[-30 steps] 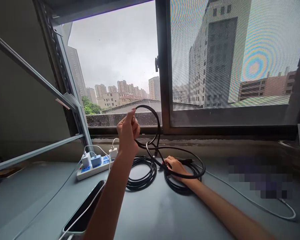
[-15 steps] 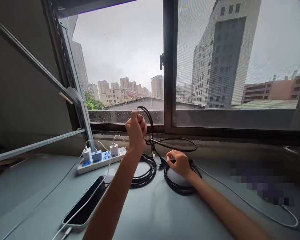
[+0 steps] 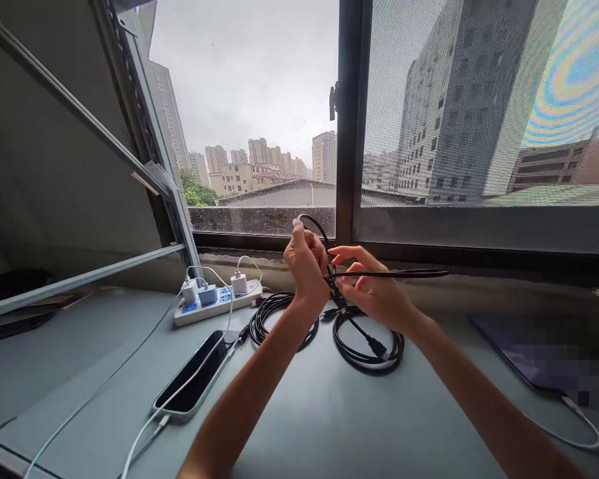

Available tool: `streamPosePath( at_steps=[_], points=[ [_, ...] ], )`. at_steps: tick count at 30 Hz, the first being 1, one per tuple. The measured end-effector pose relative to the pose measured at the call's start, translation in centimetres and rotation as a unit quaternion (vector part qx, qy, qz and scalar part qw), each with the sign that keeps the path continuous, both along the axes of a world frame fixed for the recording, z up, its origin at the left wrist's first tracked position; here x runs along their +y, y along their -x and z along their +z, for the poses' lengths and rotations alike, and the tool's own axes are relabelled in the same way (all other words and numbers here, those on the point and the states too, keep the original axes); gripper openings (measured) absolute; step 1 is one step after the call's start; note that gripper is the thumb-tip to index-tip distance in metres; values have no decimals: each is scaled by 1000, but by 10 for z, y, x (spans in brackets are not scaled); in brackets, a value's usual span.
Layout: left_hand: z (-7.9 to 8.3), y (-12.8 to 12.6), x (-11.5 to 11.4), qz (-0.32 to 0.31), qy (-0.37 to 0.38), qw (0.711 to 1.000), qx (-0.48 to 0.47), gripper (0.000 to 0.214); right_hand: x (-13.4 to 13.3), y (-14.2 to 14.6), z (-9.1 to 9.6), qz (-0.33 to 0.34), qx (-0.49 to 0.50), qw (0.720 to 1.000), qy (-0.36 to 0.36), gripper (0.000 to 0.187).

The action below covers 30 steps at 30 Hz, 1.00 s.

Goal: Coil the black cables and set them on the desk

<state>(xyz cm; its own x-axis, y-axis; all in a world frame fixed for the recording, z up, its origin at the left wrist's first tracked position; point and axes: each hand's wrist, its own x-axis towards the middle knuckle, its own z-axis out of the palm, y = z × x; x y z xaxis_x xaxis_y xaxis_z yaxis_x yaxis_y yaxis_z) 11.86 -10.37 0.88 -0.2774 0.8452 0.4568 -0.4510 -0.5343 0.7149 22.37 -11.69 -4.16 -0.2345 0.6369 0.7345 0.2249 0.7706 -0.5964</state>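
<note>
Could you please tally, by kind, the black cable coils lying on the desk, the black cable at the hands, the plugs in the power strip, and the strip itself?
Black cable coils on the desk: 2
Black cable at the left hand and right hand: 1
Plugs in the power strip (white, blue, white): 3
Power strip: 1
Total: 7

The thin black looped cable, raised at centre, looks sheathed in smooth, flexible plastic, as do the round black left coil and round black right coil, which glint softly. The flat blue-grey worktop is smooth with a satin sheen. At left, the long white plastic power strip looks smooth; the oblong black phone has a glossy screen. The far grey angled frame looks like metal.
</note>
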Motion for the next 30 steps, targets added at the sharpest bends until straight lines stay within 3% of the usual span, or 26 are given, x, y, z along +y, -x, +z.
streamPosePath(
  at_steps=[3, 5, 9, 14, 18, 21, 25, 28, 30],
  points=[
    [4, 2, -5, -4, -3, 1000, 1, 49, -7, -1, 6, 49, 5, 999, 6, 28],
    [9, 7, -5, 15, -40, 999, 8, 49, -10, -4, 12, 59, 61, 996, -24, 31],
    [22, 29, 3, 78, -94, 992, -18, 49, -19, -24, 32, 12, 205, 977, -61, 45],
    [30, 51, 11, 117, -92, 988, -49, 46, -33, -59, 52, -48, 330, 940, -70, 37],
    [32, 59, 10, 145, -90, 983, -66, 45, -41, -82, 57, -72, 415, 907, -15, 29],
    [39, 69, 6, 187, -110, 973, -75, 45, -53, -97, 65, -47, 457, 887, 43, 24],
    [48, 91, 6, 238, -122, 961, -71, 44, -76, -120, 76, -5, 477, 872, 108, 37],
    [50, 105, 7, 212, -78, 973, -43, 38, -91, -132, 79, -7, 465, 877, 123, 39],
    [51, 110, 3, 170, -44, 984, -25, 32, -98, -136, 79, -36, 460, 882, 93, 35]
  ],
)
